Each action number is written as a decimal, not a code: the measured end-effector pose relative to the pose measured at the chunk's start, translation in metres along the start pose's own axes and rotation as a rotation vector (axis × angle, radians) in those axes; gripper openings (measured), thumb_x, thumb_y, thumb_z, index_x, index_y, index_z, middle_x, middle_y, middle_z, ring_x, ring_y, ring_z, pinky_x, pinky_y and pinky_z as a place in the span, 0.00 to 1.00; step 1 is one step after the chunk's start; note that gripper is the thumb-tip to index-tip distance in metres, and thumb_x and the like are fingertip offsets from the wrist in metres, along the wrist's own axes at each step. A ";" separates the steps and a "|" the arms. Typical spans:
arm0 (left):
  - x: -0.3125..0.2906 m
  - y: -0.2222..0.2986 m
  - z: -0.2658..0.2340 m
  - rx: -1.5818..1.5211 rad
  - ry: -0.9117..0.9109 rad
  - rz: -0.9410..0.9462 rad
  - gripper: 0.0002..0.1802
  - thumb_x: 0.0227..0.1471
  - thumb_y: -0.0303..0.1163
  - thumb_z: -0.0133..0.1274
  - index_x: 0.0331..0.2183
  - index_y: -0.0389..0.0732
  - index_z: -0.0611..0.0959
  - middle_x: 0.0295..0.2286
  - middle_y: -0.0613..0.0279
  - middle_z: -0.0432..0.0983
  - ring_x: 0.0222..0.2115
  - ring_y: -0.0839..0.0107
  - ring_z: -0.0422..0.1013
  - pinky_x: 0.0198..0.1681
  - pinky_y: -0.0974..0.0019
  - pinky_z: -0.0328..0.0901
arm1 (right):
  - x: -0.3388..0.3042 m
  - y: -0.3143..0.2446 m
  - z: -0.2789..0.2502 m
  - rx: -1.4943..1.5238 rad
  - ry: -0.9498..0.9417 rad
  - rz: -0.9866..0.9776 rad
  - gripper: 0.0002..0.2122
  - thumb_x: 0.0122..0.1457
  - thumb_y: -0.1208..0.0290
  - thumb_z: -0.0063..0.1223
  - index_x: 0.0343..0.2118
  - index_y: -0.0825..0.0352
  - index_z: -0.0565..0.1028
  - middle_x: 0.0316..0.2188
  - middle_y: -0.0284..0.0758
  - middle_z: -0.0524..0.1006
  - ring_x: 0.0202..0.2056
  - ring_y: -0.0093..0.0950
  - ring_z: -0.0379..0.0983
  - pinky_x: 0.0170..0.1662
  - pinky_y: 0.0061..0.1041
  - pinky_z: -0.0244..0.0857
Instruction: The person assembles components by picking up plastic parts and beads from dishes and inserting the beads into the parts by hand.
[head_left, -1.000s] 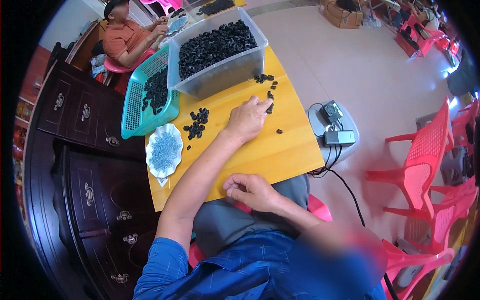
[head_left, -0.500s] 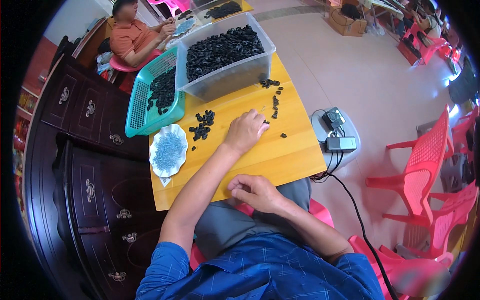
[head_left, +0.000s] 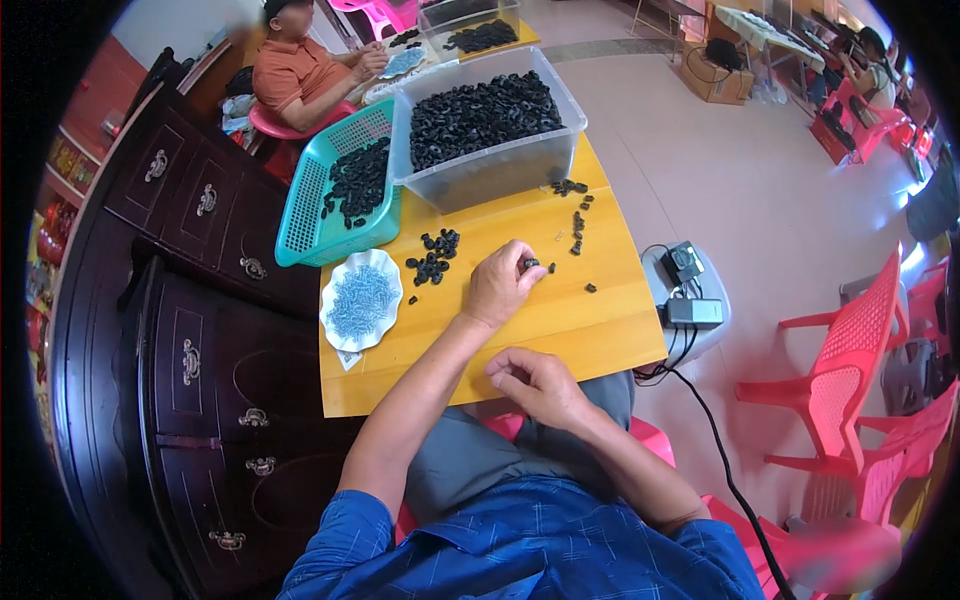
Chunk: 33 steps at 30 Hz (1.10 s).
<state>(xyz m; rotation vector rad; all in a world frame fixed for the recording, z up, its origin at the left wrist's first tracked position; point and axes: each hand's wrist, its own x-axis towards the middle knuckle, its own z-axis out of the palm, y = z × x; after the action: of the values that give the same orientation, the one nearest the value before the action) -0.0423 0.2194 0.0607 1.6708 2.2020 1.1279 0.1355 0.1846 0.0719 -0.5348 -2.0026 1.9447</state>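
Over the middle of the yellow table [head_left: 480,345], my left hand [head_left: 497,285] pinches a small black plastic part [head_left: 531,263] between thumb and forefinger. Just right of its fingertips lies another black piece [head_left: 552,268]. My right hand [head_left: 545,388] rests curled at the table's near edge; whatever its fingers may hold is hidden. Left of my left hand sits a loose cluster of black parts [head_left: 432,262]. A white scalloped dish [head_left: 392,325] at the left edge holds many clear bluish small pieces [head_left: 360,300]. A short line of black parts [head_left: 577,235] runs along the right side.
A clear bin [head_left: 490,185] heaped with black parts stands at the far side, beside a teal basket [head_left: 290,240] with more. Dark drawers [head_left: 200,300] flank the left. Power adapters [head_left: 693,313] with cables sit on a stool at right. Another person [head_left: 300,80] sits far left.
My left hand has lifted slightly and turned, now showing a black part in its fingertips. The whole view has shifted a little rightward; my right hand keeps its curled pose.
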 end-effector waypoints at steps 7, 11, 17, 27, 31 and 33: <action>-0.014 -0.006 -0.015 -0.473 0.094 -0.199 0.10 0.48 0.26 0.65 0.32 0.36 0.79 0.21 0.70 0.74 0.23 0.84 0.68 0.27 0.76 0.65 | 0.007 0.002 -0.004 0.554 0.159 0.085 0.08 0.64 0.72 0.51 0.44 0.67 0.74 0.34 0.28 0.76 0.33 0.17 0.71 0.39 0.17 0.67; -0.041 0.016 -0.034 -0.562 -0.002 -0.103 0.09 0.50 0.25 0.63 0.36 0.36 0.83 0.24 0.68 0.76 0.24 0.84 0.69 0.29 0.78 0.66 | 0.008 -0.002 -0.015 0.819 0.306 0.181 0.10 0.66 0.66 0.49 0.46 0.63 0.72 0.35 0.29 0.76 0.31 0.19 0.73 0.38 0.18 0.67; -0.057 0.044 -0.048 -0.394 -0.104 0.128 0.07 0.56 0.26 0.54 0.35 0.34 0.83 0.26 0.59 0.77 0.26 0.71 0.75 0.29 0.70 0.68 | 0.009 -0.003 -0.015 0.979 0.315 0.208 0.09 0.66 0.64 0.50 0.44 0.61 0.71 0.33 0.28 0.76 0.30 0.19 0.73 0.36 0.19 0.68; -0.040 0.019 -0.032 -0.312 0.018 -0.072 0.13 0.53 0.28 0.57 0.41 0.37 0.81 0.27 0.59 0.76 0.21 0.69 0.73 0.27 0.69 0.67 | 0.009 -0.001 -0.019 1.061 0.341 0.190 0.05 0.64 0.68 0.51 0.40 0.61 0.71 0.29 0.29 0.76 0.28 0.19 0.73 0.35 0.19 0.69; -0.028 0.009 -0.019 -0.021 -0.001 -0.040 0.15 0.49 0.28 0.58 0.42 0.39 0.81 0.34 0.55 0.77 0.29 0.60 0.76 0.34 0.60 0.70 | 0.007 -0.003 -0.014 1.044 0.278 0.223 0.05 0.64 0.68 0.50 0.40 0.61 0.71 0.30 0.30 0.77 0.29 0.20 0.74 0.36 0.21 0.69; -0.023 0.008 -0.012 0.051 0.002 0.001 0.15 0.49 0.28 0.57 0.42 0.39 0.81 0.35 0.53 0.77 0.32 0.56 0.76 0.37 0.57 0.70 | 0.007 -0.003 -0.012 1.003 0.243 0.232 0.05 0.64 0.69 0.51 0.41 0.61 0.71 0.31 0.31 0.77 0.29 0.20 0.74 0.37 0.20 0.68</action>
<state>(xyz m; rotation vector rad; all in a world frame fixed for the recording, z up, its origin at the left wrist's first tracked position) -0.0343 0.1948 0.0669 1.6910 2.2497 1.0827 0.1351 0.1984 0.0752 -0.6760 -0.6617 2.5188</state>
